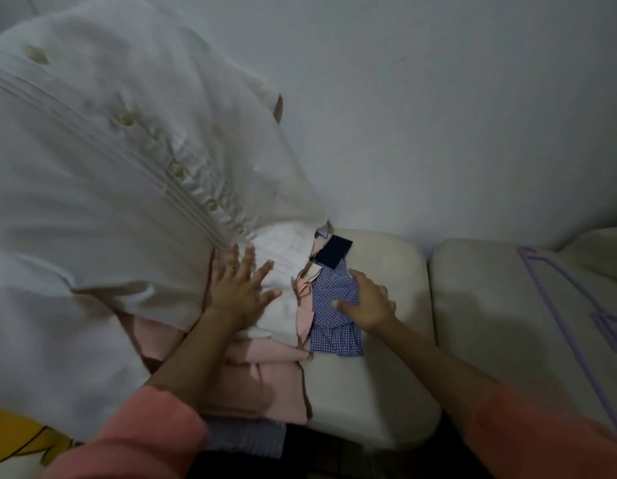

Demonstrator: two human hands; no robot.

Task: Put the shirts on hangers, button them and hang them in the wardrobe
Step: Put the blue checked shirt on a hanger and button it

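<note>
Head view: my left hand (239, 288) lies flat, fingers spread, on a folded white shirt (283, 271) atop the pile at the left end of the cream sofa seat (372, 385); my right hand (369, 302) rests on the blue checked shirt (334, 326) just beside it, fingers bent over the cloth, a firm grip not confirmed. A pink shirt (265, 385) lies beneath; a large white buttoned shirt (103, 174) drapes over the left. Judged light, soft and limp, liable to unfold; best taken at collar or shoulders. Lilac hangers (576, 312) lie on the right cushion
</note>
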